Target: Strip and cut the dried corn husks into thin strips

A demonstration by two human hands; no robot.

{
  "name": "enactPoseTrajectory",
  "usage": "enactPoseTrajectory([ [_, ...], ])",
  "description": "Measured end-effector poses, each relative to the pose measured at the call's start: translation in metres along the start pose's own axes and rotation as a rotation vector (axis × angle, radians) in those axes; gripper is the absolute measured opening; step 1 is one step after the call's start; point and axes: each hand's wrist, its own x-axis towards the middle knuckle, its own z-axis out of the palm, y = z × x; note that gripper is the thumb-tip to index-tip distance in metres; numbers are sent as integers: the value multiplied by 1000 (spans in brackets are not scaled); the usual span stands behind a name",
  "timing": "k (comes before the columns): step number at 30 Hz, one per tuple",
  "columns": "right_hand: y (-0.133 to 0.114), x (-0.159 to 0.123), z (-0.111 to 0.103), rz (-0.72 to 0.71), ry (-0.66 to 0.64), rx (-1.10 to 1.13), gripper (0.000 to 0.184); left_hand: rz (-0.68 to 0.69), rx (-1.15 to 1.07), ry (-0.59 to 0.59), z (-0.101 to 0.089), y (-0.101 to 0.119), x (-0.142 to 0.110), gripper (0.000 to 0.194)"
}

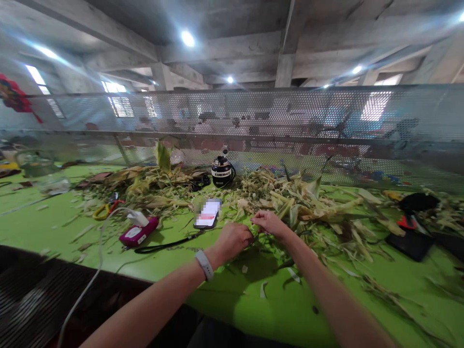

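Both my hands meet over the green table (261, 309), just in front of a heap of dry corn husks (308, 205). My left hand (234, 239), with a white band on its wrist, is curled closed beside the husks. My right hand (268, 223) pinches a thin husk strip at the edge of the heap. What the left fingers grip is hidden. A phone (207, 213) with a lit screen lies flat just left of my hands.
A magenta power bank (139, 233) with a white cable and a black lanyard lies left of the phone. Yellow-handled scissors (105, 209) and more husks (145, 179) sit further left. A black mug (222, 172) stands by the perforated metal screen (253, 130). A black tablet (409, 241) lies at right.
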Motion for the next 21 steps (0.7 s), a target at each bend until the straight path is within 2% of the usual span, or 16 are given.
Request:
enactPoseTrajectory([
  [5,1,1,-5,-4,6,-38,11,22,131,-72,-1,-5,0,21],
  [10,3,2,-7,-6,11,-87,9,112,173,-53,-3,-6,-4,19],
  [14,5,2,-6,-16,-30,-130,10,109,-42,-42,-10,-9,2,15],
  [18,6,1,-5,-42,-48,-173,11,109,-387,-116,-13,-22,14,9],
  [21,6,1,-5,-36,-60,-183,9,126,-510,-155,-10,-28,18,8],
])
